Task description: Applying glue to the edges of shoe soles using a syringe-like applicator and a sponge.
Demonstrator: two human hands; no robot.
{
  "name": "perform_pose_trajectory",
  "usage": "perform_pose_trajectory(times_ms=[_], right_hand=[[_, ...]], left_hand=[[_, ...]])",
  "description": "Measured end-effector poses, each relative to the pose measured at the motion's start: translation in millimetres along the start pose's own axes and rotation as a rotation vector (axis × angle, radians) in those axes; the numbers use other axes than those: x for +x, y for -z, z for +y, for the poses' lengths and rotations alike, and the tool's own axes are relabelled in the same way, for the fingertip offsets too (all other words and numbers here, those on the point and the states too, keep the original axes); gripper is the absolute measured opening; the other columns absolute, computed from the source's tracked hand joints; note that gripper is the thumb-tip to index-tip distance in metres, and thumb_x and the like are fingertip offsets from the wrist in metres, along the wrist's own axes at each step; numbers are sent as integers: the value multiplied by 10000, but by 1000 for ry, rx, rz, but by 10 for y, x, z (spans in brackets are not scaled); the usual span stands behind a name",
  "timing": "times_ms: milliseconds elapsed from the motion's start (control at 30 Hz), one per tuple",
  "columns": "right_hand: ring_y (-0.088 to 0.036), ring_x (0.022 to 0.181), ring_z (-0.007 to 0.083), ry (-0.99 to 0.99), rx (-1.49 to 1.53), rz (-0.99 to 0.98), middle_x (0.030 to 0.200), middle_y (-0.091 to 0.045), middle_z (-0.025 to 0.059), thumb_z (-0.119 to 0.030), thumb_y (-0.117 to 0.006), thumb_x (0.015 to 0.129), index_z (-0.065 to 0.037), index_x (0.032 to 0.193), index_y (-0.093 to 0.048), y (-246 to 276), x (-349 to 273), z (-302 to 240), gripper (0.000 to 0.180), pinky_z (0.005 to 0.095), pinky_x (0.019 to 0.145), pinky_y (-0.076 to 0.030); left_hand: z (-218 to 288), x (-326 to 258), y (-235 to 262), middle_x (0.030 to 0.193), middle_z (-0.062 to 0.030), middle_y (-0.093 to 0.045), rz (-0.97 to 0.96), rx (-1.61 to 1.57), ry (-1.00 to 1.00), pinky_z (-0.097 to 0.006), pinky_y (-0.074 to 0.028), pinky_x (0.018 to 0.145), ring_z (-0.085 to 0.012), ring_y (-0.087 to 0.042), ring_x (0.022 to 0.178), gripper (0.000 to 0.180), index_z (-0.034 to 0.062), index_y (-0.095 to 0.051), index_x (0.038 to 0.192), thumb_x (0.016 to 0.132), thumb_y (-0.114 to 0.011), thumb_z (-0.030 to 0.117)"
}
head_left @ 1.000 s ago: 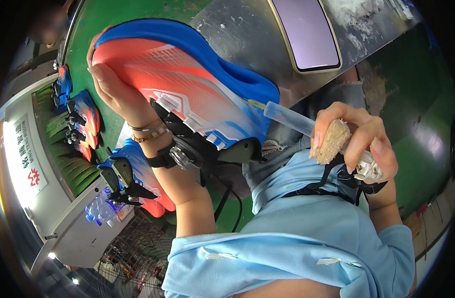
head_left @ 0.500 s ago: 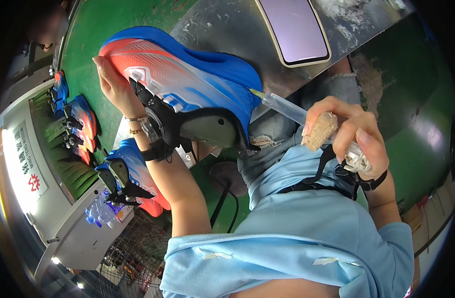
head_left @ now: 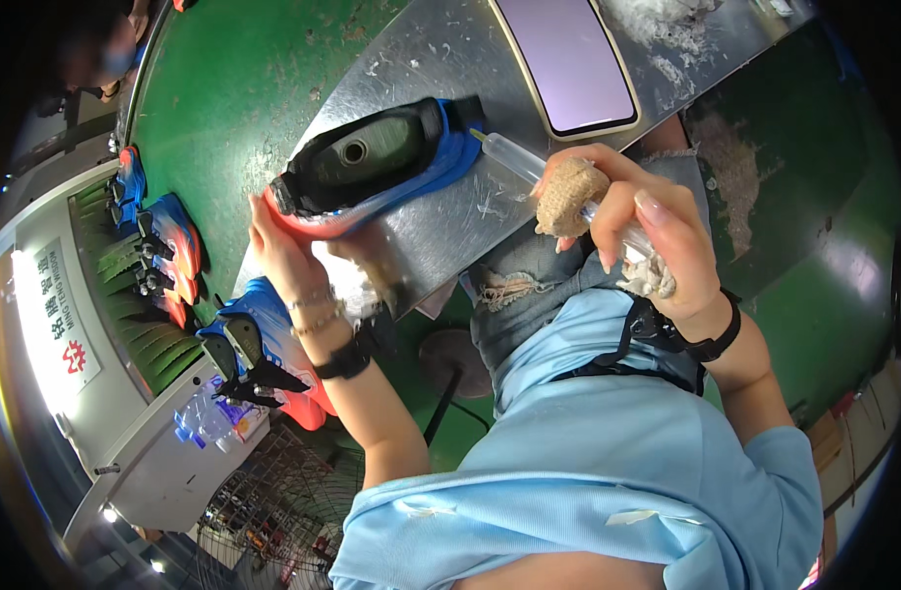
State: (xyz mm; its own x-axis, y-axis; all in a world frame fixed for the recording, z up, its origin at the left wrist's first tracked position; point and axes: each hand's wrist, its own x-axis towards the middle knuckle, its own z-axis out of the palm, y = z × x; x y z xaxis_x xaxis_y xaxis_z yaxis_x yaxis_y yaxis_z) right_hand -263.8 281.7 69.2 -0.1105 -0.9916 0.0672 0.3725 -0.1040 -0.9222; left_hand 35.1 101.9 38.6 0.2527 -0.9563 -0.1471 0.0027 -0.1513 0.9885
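Between the two hands, on the scratched metal counter (head_left: 440,59), a blue and orange shoe (head_left: 372,172) is lying on its side with a dark form filling its opening, which is turned upward toward the camera. The shoe is held at its orange toe end by the left hand (head_left: 288,246), whose fingers are curled around the sole edge; bracelets and a black wrist strap are worn just below that hand. To the right of the shoe, the right hand (head_left: 632,231) is closed around a clear plastic syringe (head_left: 514,157) and a tan, rough-looking sponge block (head_left: 566,197), both gripped together; the syringe tip is pointed at the blue heel end of the shoe and is just beside it, though contact cannot be made out. A black band is worn on the right wrist. Beyond the right hand, a flat phone (head_left: 568,59) with a pale screen is lying on the counter. Well to the left of the left hand, more blue and orange shoes (head_left: 170,246) are set in a row on a green ribbed conveyor (head_left: 126,324).
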Motion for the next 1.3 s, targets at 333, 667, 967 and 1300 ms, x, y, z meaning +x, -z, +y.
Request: perform_pose_trajectory(times_ms=[333,667,967,1300], right_hand=[[-520,1032,308,170,17,-44,770,-525,151,-246,-279,973,34,764,-537,-46,32,69,434,349,723,-531],[-514,899,381,39,187,67,835,-490,252,-246,-241,961,-3,728,-434,-76,-180,-45,388,400,683,-474],[-522,784,350,-59,84,90,921,-503,299,-265,-281,931,-23,640,-468,-123,-334,-392,423,399,659,-466],[-542,661,299,-83,-75,94,900,-508,248,-301,-354,895,-85,592,-551,-158,-482,-954,421,378,602,-477]], left_hand=[[-28,-1373,530,999,-84,-640,-191,-68,390,-312,-581,674,-160,-659,853,337,-13,-583,1076,979,-482,293],[-177,-1785,250,1133,-114,-613,-676,-233,617,-309,-503,878,-170,-618,1007,485,-59,-468,1241,846,-675,131],[-291,-1828,121,1170,-113,-595,-732,-433,688,-339,-473,934,-190,-594,1064,557,-46,-456,1250,792,-720,128],[-474,-1935,-651,1269,-99,-517,-926,-796,793,-505,-404,1016,-251,-520,1178,708,59,-390,1332,753,-761,228]])
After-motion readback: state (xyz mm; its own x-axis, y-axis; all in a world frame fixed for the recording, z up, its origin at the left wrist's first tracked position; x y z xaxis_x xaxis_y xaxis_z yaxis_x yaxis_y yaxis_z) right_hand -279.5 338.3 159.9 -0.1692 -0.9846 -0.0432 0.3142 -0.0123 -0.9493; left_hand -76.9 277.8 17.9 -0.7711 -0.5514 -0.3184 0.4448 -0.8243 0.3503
